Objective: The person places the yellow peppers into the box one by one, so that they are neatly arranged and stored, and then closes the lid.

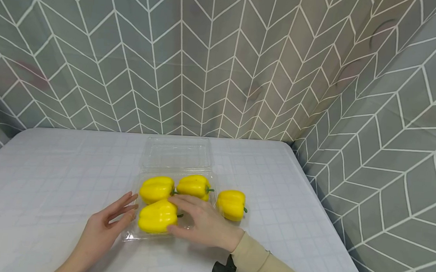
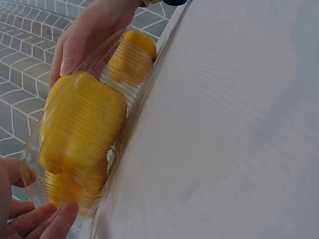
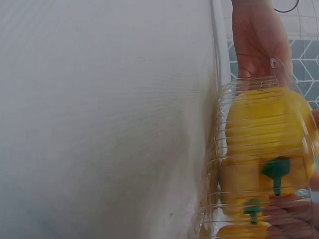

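A clear plastic clamshell box (image 1: 131,234) lies with its lid (image 1: 177,152) folded back, holding several yellow bell peppers with green stems. My right hand (image 1: 205,220) grips the front-left bell pepper (image 1: 156,217) inside the box, thumb at its near side and fingers at its far side. Behind it sit a back-left pepper (image 1: 156,189) and a back-right pepper (image 1: 192,185). With fairly straight fingers, my left hand (image 1: 104,222) touches the left edge of the box. Through the ribbed wall, peppers (image 2: 82,119) show in the left wrist view.
One more yellow bell pepper (image 1: 231,204) lies on the white-covered table (image 1: 70,164), just right of the box. A black device (image 1: 224,270) is at my right wrist. Grey curtains (image 1: 192,59) with white chevron lines hang behind and to the right.
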`<state>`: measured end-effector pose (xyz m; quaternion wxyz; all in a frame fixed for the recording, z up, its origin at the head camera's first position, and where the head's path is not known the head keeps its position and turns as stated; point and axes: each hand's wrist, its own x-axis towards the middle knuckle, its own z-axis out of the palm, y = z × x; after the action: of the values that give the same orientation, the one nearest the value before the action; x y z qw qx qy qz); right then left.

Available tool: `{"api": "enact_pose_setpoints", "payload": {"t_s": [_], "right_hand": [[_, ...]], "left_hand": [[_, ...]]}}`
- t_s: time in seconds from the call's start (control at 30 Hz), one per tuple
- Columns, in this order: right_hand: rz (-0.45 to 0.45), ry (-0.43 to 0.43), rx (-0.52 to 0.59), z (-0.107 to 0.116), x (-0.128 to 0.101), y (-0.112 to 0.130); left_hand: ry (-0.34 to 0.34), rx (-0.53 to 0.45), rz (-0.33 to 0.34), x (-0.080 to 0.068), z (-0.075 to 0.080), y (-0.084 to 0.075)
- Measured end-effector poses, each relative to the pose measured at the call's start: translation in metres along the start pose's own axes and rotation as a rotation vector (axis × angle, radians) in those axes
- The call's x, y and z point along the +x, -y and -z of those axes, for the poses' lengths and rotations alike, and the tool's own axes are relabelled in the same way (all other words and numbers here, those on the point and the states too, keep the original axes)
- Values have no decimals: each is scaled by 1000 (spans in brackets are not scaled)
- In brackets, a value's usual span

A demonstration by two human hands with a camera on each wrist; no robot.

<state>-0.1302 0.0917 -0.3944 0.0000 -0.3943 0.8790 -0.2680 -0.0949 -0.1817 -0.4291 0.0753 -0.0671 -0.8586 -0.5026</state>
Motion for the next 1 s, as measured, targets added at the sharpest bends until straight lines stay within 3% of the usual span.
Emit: {"api": "enact_pose_setpoints", "payload": {"t_s": [0.3, 1.0], "right_hand": [[-91, 12, 37, 1, 0, 2], [-81, 23, 23, 0, -1, 3]], "left_hand": [[-5, 11, 0, -1, 0, -1], [-5, 40, 49, -2, 0, -3]]}}
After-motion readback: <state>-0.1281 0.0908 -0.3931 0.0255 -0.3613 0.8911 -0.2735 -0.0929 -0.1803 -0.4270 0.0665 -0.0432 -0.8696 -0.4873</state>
